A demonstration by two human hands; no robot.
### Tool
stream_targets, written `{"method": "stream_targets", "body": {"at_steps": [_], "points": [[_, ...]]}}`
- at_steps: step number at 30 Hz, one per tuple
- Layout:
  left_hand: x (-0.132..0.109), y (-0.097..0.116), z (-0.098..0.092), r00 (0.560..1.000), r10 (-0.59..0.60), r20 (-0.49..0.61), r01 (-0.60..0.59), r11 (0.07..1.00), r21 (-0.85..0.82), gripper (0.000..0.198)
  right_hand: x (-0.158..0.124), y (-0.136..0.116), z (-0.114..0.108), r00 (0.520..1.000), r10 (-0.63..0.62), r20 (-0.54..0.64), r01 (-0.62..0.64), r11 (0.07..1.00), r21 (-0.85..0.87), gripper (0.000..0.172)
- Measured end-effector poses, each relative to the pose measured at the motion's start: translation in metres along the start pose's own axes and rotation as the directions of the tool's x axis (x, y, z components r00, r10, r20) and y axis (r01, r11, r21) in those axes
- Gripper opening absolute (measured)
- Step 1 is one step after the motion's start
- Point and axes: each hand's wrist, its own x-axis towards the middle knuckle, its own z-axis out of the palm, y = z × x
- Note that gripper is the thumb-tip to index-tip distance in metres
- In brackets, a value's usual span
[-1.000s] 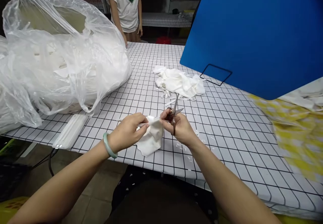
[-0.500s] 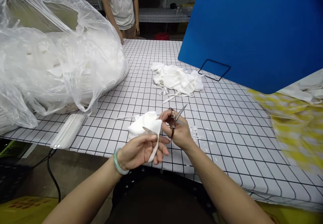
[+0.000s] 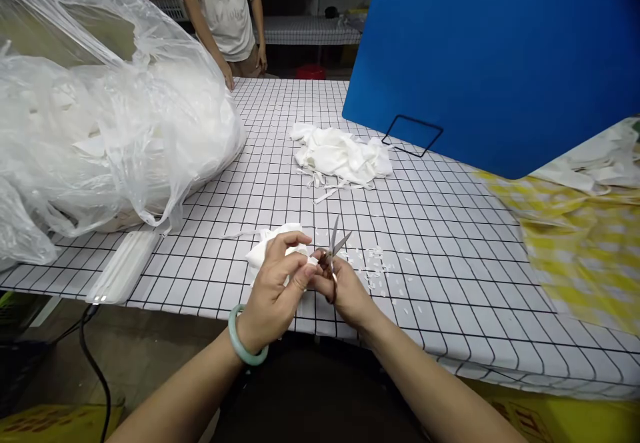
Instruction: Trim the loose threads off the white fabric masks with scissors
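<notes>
My left hand [image 3: 275, 290], with a pale green bangle [image 3: 245, 344] on the wrist, pinches the edge of a small white cloth piece [image 3: 257, 254]. That piece lies partly behind my fingers, with a thin strap trailing left. My right hand [image 3: 347, 291] has its fingers in the handles of a pair of scissors [image 3: 334, 246]. The blades point up and away from me, spread apart with nothing between them. Fingertips of both hands meet at the cloth's edge. Tiny white clippings [image 3: 373, 266] are scattered just right of my right hand.
Farther back lies a heap of white cloth pieces [image 3: 343, 153] with straps. A bulging clear plastic bag [image 3: 165, 116] fills the left, near a white lamp-like bar [image 3: 123, 268]. A blue board [image 3: 465, 63] and a yellow checked cloth [image 3: 570, 250] occupy the right. A person [image 3: 227, 16] stands across the table.
My left hand has turned from palm-up to a pinch on the cloth's edge. The scissors have swung upright, blades apart. The view has shifted slightly right.
</notes>
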Motion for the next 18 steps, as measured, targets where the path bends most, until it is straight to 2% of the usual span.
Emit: {"method": "stream_targets", "body": {"at_steps": [3,5,7,9,12,18], "points": [[0.001,-0.01,0.006,0.992,-0.12,0.028,0.123,0.959,-0.255,0.03,-0.013,-0.004,0.001,0.996,0.008,0.085,0.002,0.994,-0.111,0.038],[0.0,-0.014,0.009,0.988,-0.158,0.003,0.152,0.946,-0.287,0.032,-0.021,-0.013,-0.007,0.994,-0.057,0.094,0.085,0.941,-0.328,0.034],[-0.001,-0.014,0.01,0.991,-0.132,-0.023,0.122,0.962,-0.245,0.031,-0.027,-0.024,-0.017,0.987,-0.142,0.077,0.16,0.796,-0.584,0.033],[-0.003,-0.012,0.011,0.994,-0.107,-0.018,0.101,0.971,-0.218,0.031,-0.032,-0.032,-0.025,0.978,-0.189,0.083,0.187,0.638,-0.747,0.036],[-0.005,-0.011,0.012,0.993,-0.119,0.028,0.122,0.968,-0.218,0.032,-0.036,-0.037,-0.03,0.974,-0.2,0.104,0.198,0.537,-0.82,0.042],[-0.006,-0.012,0.015,0.996,-0.04,0.078,0.049,0.992,-0.12,0.027,-0.037,-0.031,-0.029,0.966,-0.228,0.119,0.223,0.511,-0.83,0.046]]}}
